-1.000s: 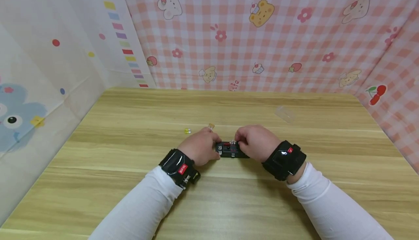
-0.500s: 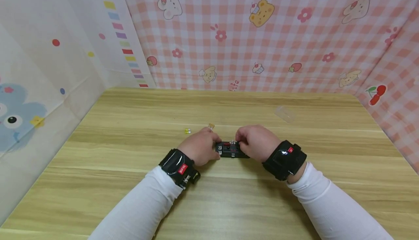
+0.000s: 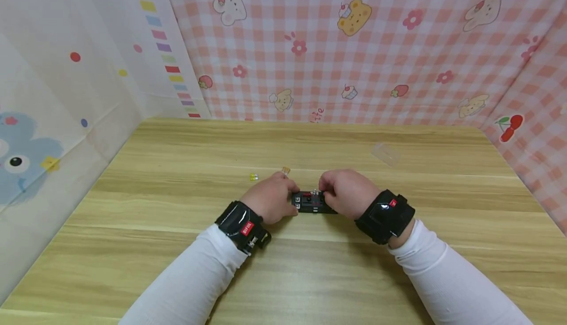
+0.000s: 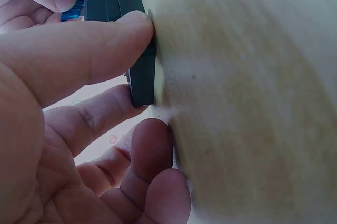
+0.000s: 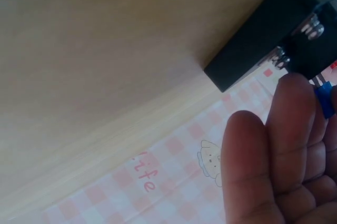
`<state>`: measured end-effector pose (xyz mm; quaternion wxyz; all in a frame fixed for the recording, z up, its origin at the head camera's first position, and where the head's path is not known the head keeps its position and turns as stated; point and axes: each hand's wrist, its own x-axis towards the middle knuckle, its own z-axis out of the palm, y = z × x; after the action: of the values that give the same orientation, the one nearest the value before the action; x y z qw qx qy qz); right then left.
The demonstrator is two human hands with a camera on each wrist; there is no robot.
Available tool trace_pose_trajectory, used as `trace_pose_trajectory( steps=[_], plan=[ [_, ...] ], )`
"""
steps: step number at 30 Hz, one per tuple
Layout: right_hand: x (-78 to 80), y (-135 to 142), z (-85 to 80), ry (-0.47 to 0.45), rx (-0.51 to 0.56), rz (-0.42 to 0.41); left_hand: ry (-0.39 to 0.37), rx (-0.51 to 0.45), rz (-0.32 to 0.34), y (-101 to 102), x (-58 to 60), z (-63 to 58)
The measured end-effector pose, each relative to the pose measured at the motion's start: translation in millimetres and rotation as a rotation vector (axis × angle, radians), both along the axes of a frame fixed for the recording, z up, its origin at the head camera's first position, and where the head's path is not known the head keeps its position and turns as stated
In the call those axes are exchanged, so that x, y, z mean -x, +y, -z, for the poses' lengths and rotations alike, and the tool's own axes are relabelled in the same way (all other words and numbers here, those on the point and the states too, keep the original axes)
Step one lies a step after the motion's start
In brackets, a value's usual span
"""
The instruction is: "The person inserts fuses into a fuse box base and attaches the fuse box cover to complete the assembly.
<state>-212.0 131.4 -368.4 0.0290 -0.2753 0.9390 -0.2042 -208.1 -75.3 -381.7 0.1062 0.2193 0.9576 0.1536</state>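
A small black fuse block (image 3: 306,208) with metal terminals lies on the table between both hands. My left hand (image 3: 269,200) grips its left end, thumb on the near side and index finger on the far side, as the left wrist view shows. At the block's right part, my right hand (image 3: 349,193) pinches a blue blade fuse (image 5: 325,101) between thumb and fingers. Two metal prongs of this fuse point at the block's top face in the right wrist view. Something red (image 3: 307,195) is seated in the block near its middle.
A yellow blade fuse (image 3: 254,177) lies on the wooden table (image 3: 292,276), left of the block. Beyond the left fingertips is an orange-brown blade fuse (image 3: 286,170). A clear plastic cover (image 3: 385,154) lies farther back on the right. Patterned cloth walls (image 3: 283,34) enclose the table's back and sides.
Almost nothing differs. My right hand shifts very slightly at the block's right part; the left hand keeps its grip and the block stays put.
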Motion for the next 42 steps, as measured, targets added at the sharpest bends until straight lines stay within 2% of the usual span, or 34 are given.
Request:
trace_pose_trajectory(
  steps=[21,42],
  plan=[
    [-0.6,-0.7,-1.4,0.003,-0.012,0.001,-0.001,0.002,-0.004,0.8,0.7,-0.1],
    [1.2,0.3,0.4,0.037,-0.031,-0.037,0.01,0.006,0.007,-0.6,-0.7,-1.2]
  ],
)
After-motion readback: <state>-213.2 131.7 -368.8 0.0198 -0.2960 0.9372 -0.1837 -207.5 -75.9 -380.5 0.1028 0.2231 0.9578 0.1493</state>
